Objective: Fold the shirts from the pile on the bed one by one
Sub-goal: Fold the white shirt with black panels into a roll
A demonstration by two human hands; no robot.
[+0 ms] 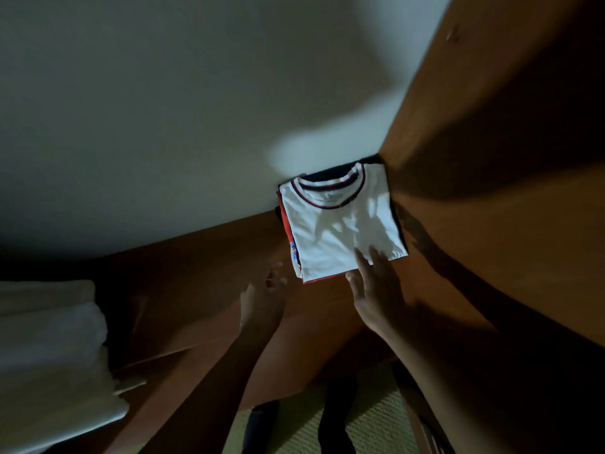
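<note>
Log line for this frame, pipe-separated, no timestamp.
white folded shirt: atop stack | right hand: touches its near edge | left hand: hovers beside stack, holds nothing

I see the folded shirt (340, 224) atop a stack (284, 224) on the ledge (196, 283), wall (163, 109) at 12 o'clock, panel (491, 126) at 3. My right hand (376, 293) touches its 6 o'clock edge, with my left hand (262, 296) apart at 7.

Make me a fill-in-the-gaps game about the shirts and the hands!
1. The top shirt is ____ in colour.
2. The hand touching it is the person's ____ one.
3. The left hand holds ____.
4. The stack lies on a brown ____ surface.
Missing words: white; right; nothing; wooden.
</note>
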